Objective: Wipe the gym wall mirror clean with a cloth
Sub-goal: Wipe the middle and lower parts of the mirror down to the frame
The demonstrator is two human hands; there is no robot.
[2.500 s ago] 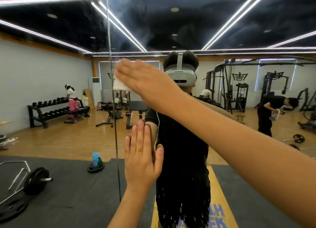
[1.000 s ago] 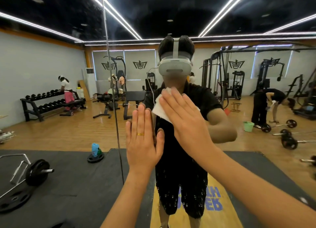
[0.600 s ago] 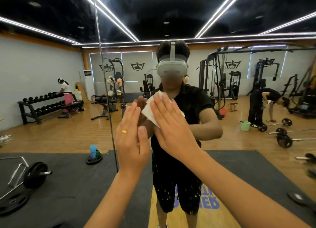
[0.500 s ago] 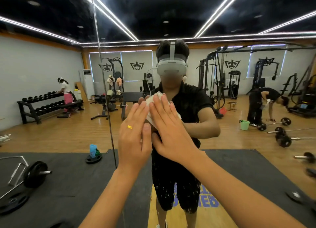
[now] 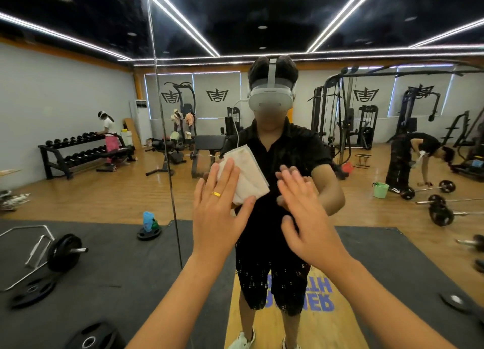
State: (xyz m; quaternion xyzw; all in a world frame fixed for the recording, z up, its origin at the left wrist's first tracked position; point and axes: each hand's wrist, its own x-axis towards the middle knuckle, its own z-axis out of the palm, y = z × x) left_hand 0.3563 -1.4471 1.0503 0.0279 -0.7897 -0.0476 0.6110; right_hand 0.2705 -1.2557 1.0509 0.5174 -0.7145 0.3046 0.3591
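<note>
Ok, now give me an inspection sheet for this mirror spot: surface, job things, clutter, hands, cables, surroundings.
Surface: wall mirror, a vertical seam left of the hands; smears too faint to judge.
Job's things: folded white cloth, flat against the glass.
Clutter: nothing seen on the glass; the reflection shows weight plates, a loaded bar and a green bucket on the floor.
Hands: left hand, fingers straight, presses the cloth's lower left part; right hand open, apart from the cloth, holding nothing; glass contact unclear.
Cables: thin white cable hanging from the headset, in reflection.
Surroundings: reflected gym with a dumbbell rack, machines and two other people.
</note>
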